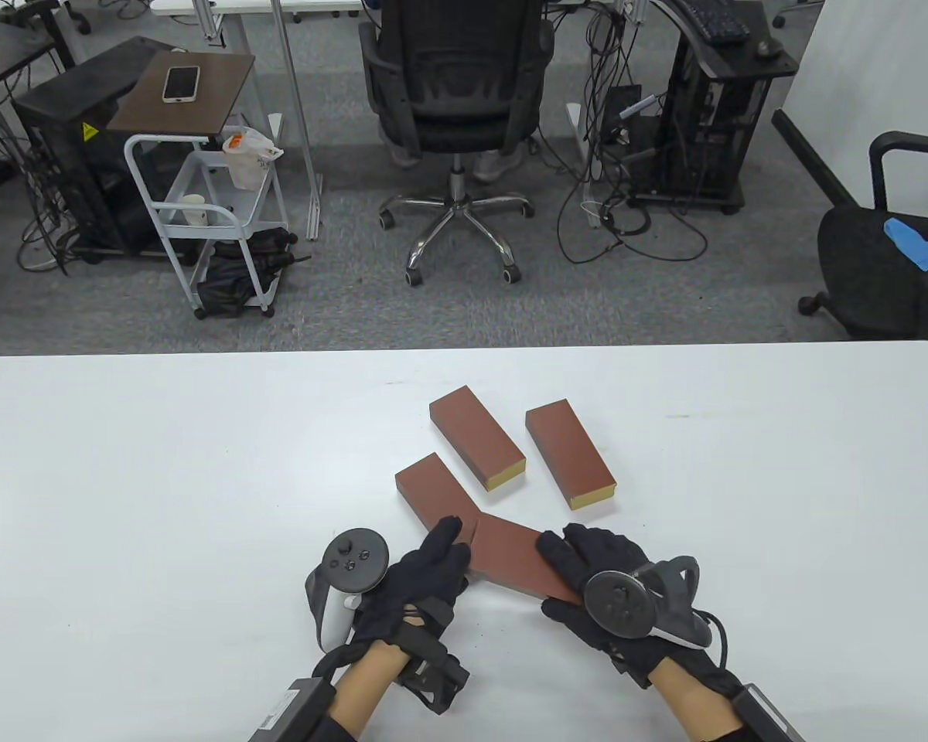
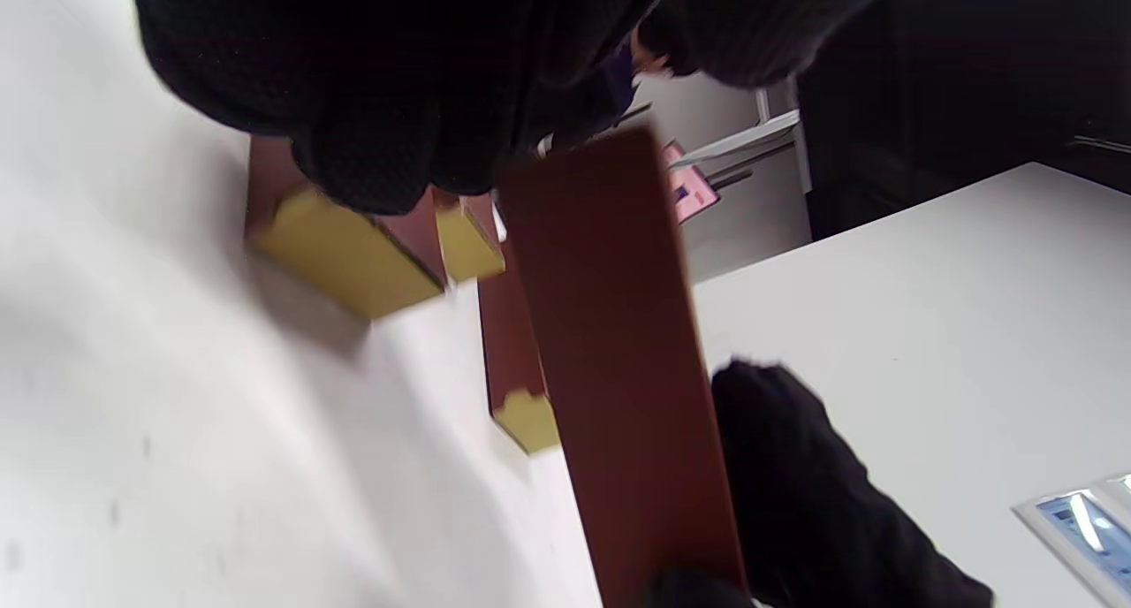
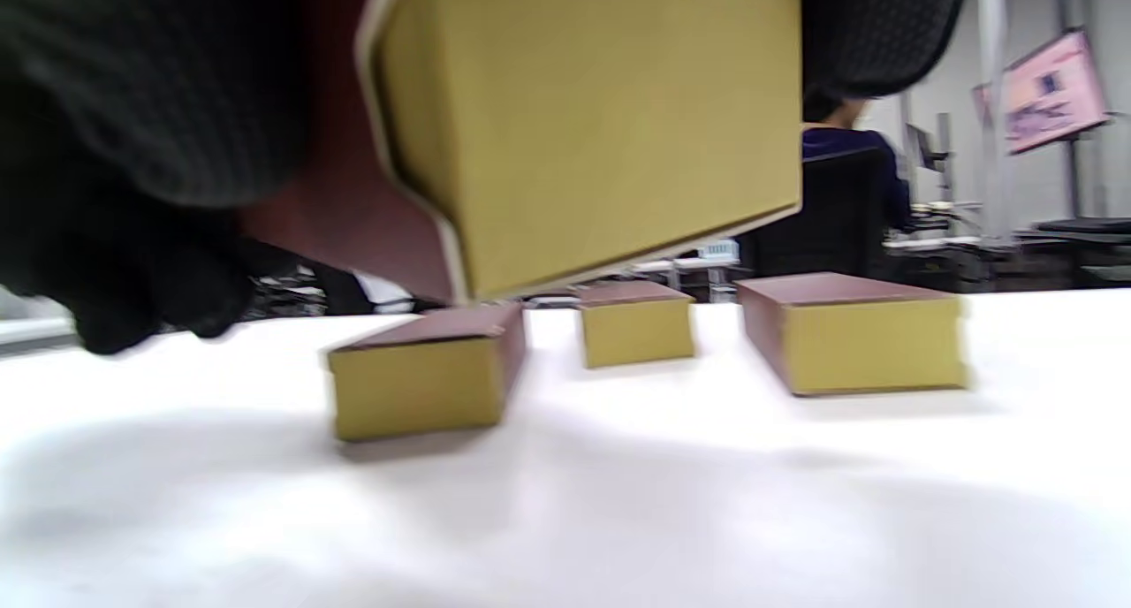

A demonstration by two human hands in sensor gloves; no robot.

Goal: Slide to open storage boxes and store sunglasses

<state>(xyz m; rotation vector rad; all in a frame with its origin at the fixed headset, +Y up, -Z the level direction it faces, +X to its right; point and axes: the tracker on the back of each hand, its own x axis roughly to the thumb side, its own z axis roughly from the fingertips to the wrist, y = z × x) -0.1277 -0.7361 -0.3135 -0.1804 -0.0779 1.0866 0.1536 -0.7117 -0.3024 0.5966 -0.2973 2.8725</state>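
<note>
Storage boxes [image 1: 477, 440], four (brown), two hands [image 1: 425, 576]

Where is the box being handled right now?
In the table view, the held box is near the table's front centre, gripped between the left hand and right hand, beside the nearest lying box.

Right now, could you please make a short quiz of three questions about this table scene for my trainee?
1. True or false: the held box is lifted off the table.
2. How many boxes lie on the table, untouched by the right hand? A) two B) three C) five
3. Fill in: the boxes' end faces are ____ in colour.

Key:
1. True; the right wrist view shows it above the surface, with the left hand at its other end.
2. B: near box, middle box, right box.
3. Yellow.
</note>
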